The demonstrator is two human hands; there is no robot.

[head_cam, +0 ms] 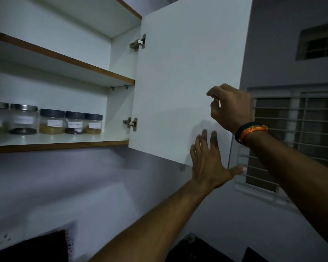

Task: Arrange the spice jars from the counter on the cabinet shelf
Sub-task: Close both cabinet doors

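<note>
1. Five jars (51, 121) sit in a row on the lower shelf (64, 139) of the cabinet, toward its left side. Two have silver lids, three have dark lids, all carry white labels. They stand upright and close together.
2. I judge the arranging step is done or nearly so. I see no jar in either hand, and the counter is mostly out of view, so I cannot tell if any remain below.
3. Step in hand looks like closing the door (187, 82), which stands swung out on its two hinges.
4. My left hand (209, 163) is flat with fingers spread and straight, laid on or just at the inner face of the door near its bottom edge. The thumb sticks out past the door's free edge. It holds nothing.
5. My right hand (231, 106) is higher, at the free edge of the door, fingers curled loosely. Whether they hook the edge or just hover, I cannot tell. A dark band and orange thread sit on that wrist.
6. Both arms reach up and forward, left from lower centre, right from the right side.
7. Next move calls for swinging the door leftward toward the cabinet, with fingers kept clear of the hinge side and the closing edge.
8. Upper shelf (64, 59) shows no jars.
</note>
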